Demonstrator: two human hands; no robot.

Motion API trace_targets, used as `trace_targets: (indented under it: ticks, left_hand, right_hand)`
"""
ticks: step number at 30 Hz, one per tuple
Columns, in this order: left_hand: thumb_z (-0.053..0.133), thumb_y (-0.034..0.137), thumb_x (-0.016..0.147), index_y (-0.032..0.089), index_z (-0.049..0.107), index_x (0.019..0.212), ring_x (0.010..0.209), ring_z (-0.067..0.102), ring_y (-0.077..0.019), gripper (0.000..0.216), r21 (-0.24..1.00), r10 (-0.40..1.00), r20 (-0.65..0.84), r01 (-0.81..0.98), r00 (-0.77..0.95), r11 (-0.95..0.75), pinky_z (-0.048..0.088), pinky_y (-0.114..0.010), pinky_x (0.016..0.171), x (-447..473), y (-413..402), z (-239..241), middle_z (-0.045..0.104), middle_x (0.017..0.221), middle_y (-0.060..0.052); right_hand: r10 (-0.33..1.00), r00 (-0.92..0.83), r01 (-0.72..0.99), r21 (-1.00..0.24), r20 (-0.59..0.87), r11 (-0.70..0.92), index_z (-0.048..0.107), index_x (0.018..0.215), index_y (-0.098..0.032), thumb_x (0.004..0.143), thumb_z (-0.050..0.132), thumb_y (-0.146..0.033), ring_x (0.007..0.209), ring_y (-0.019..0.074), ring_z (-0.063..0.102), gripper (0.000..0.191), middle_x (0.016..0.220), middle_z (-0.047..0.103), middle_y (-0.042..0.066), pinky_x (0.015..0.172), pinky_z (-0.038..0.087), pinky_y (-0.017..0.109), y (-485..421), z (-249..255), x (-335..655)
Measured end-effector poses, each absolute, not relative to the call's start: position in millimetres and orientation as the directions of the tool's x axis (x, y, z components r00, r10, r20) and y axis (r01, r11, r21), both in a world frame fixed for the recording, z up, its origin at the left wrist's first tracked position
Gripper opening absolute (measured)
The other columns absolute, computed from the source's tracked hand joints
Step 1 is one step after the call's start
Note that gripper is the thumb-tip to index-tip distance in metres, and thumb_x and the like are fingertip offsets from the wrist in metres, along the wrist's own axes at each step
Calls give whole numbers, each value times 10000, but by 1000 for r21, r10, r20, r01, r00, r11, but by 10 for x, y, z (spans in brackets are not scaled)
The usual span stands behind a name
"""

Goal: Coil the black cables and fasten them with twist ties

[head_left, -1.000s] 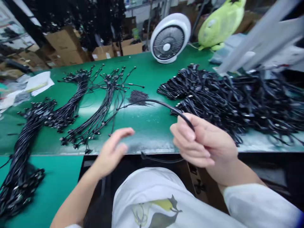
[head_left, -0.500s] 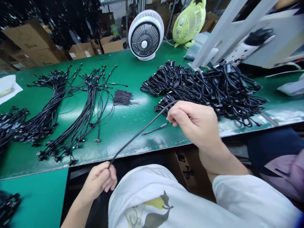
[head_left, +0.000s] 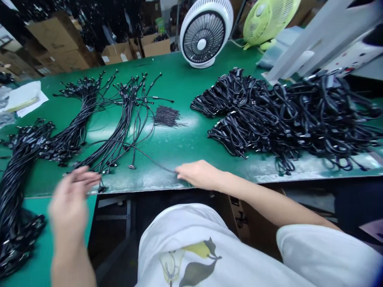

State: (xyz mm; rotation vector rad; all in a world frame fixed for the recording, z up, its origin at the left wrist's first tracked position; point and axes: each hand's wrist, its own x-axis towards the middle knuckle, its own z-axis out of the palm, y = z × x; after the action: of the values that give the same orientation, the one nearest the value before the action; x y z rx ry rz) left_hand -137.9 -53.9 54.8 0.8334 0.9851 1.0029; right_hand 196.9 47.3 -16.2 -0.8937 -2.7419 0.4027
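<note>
My right hand (head_left: 196, 173) is at the front edge of the green table, its fingers closed on the end of a thin black cable (head_left: 151, 159). From there the cable runs left across a loose bundle of black cables (head_left: 118, 125). My left hand (head_left: 72, 193), blurred by motion, is beside the lower connector ends of that bundle. Its fingers reach out to the right with the thumb apart, and nothing shows in them. A small pile of short black ties (head_left: 167, 116) lies behind, between the bundle and the coiled cables.
A large heap of coiled black cables (head_left: 257, 115) covers the right side of the green table (head_left: 179, 143). More bundles (head_left: 22, 159) lie at the left. A white fan (head_left: 206, 34), a green fan (head_left: 266, 22) and a grey metal stand (head_left: 311, 40) stand behind.
Both hands held a black cable stretched between them above the table edge. My right hand has moved left and down; my left hand has let go and moved left. The view has shifted.
</note>
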Motion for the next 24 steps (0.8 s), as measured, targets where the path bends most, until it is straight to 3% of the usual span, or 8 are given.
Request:
trace_targets:
  ticks: [2, 5, 9, 12, 15, 18, 20, 24]
  left_hand:
    - [591, 314, 881, 325, 701, 1098, 1045, 647, -279, 243, 988, 993, -120, 101, 16, 118, 568, -381, 749, -963, -463, 365, 720, 1065, -51]
    - [596, 316, 888, 236, 702, 1111, 1042, 623, -262, 259, 947, 980, -90, 320, 175, 30, 499, -384, 919, -502, -358, 140, 696, 1019, -94]
    - [575, 404, 905, 164, 687, 1043, 532, 449, -112, 299, 952, 908, -285, -16, 307, 305, 458, -255, 571, -480, -309, 78, 462, 608, 24]
    - [652, 365, 846, 131, 668, 820, 416, 228, -49, 236, 834, 875, -340, -320, 345, 450, 314, -173, 402, -679, -284, 169, 258, 532, 84]
    - [636, 300, 870, 150, 644, 794, 381, 159, -40, 169, 727, 926, -310, -573, 216, 378, 264, -125, 345, -841, -236, 310, 169, 526, 94]
    - [579, 226, 916, 171, 658, 950, 370, 195, -28, 102, 695, 960, -277, -698, -36, 174, 408, -86, 445, -933, -174, 433, 222, 531, 95]
    - [566, 185, 917, 171, 654, 1059, 386, 253, -15, 168, 725, 953, -264, -682, -149, 94, 521, -106, 665, -963, -135, 469, 285, 553, 99]
    - [590, 246, 919, 154, 651, 1130, 431, 331, -19, 238, 765, 943, -313, -618, -112, 180, 547, -231, 897, -952, -80, 405, 326, 586, 95]
  right_hand:
    - [498, -854, 422, -361, 150, 832, 653, 924, -173, 1015, 384, -355, 636, 127, 565, 337, 794, 689, 42, 558, 285, 252, 342, 20, 1877]
    - [566, -784, 446, -404, 254, 799, 670, 935, -174, 1023, 348, -382, 731, 139, 601, 393, 836, 698, 55, 606, 331, 245, 385, 240, 1782]
    - [736, -626, 603, -439, 257, 666, 687, 950, -186, 989, 430, -420, 817, 173, 625, 350, 921, 717, 66, 661, 372, 260, 767, 251, 1908]
    - [766, -622, 613, -509, 160, 604, 690, 974, -190, 955, 487, -418, 856, 193, 631, 306, 966, 717, 68, 706, 407, 277, 990, 105, 2098]
    - [708, -705, 524, -643, 40, 559, 688, 1035, -191, 930, 509, -448, 870, 198, 646, 330, 995, 718, 68, 737, 451, 290, 1030, -78, 2229]
    - [736, -677, 527, -685, 21, 504, 681, 1103, -195, 925, 504, -450, 870, 207, 665, 358, 1012, 727, 75, 736, 480, 307, 946, -223, 2302]
    - [774, -628, 545, -665, 79, 510, 692, 1089, -207, 940, 472, -423, 875, 213, 673, 343, 1000, 733, 74, 743, 489, 321, 878, -268, 2344]
    - [790, -579, 557, -610, 202, 564, 704, 1067, -235, 960, 441, -393, 830, 209, 674, 325, 922, 731, 63, 732, 494, 325, 812, -229, 2395]
